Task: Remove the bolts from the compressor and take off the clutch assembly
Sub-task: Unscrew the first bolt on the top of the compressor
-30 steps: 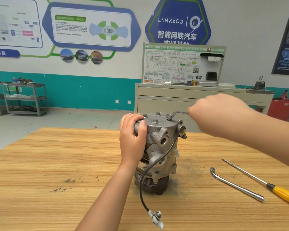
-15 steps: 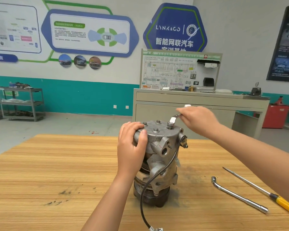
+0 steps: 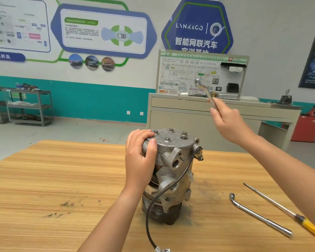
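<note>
Compressor [image 3: 171, 160] stands on end on the tabletop [image 3: 62, 179], with the clutch assembly [image 3: 158, 211] underneath and the bolts [image 3: 167, 139] still seated in the top plate. Your left hand [image 3: 140, 157] has its grip curled over the near-left rim of the housing. Your right hand [image 3: 227, 122] has its grip closed round the handle of a wrench [image 3: 204, 88], raised well apart from the bolts. The risk, as I judge it, comes at re-seating. A wrench head set askew could slip and round a bolt, and a sideways pull could topple the tall unit if your left hold slackens. Half a second ago the wrench sat on the right-rear bolt; now it is lifted clear.
</note>
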Available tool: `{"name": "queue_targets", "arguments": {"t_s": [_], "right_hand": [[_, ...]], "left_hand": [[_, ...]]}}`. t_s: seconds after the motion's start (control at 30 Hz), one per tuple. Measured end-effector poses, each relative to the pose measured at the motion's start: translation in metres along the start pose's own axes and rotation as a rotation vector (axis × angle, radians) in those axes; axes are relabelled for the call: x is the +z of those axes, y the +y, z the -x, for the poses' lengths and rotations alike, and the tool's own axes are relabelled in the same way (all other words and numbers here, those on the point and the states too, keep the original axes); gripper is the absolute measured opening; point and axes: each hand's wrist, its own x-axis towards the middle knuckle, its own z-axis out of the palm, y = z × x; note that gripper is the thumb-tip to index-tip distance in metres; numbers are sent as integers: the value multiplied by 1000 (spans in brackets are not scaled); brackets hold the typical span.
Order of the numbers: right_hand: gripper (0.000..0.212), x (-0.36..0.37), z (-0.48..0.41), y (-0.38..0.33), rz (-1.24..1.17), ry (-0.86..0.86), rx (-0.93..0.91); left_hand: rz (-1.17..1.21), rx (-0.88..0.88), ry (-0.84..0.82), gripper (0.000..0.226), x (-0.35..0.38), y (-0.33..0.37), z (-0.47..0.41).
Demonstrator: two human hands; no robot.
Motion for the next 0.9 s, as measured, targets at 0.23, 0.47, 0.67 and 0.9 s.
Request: {"name": "queue_targets", "arguments": {"t_s": [0.23, 0.47, 0.67, 0.9], "right_hand": [[41, -56, 42, -40, 700, -384, -217], [37, -57, 44, -63, 740, -445, -174], [49, -52, 57, -103, 988, -531, -233], [49, -44, 70, -55, 887, -194, -178]], "left_hand": [[17, -10, 8, 32, 1, -2, 1], [21, -22, -7, 33, -1, -1, 1], [32, -15, 28, 31, 2, 0, 3], [16, 15, 23, 31, 3, -4, 0]]}}
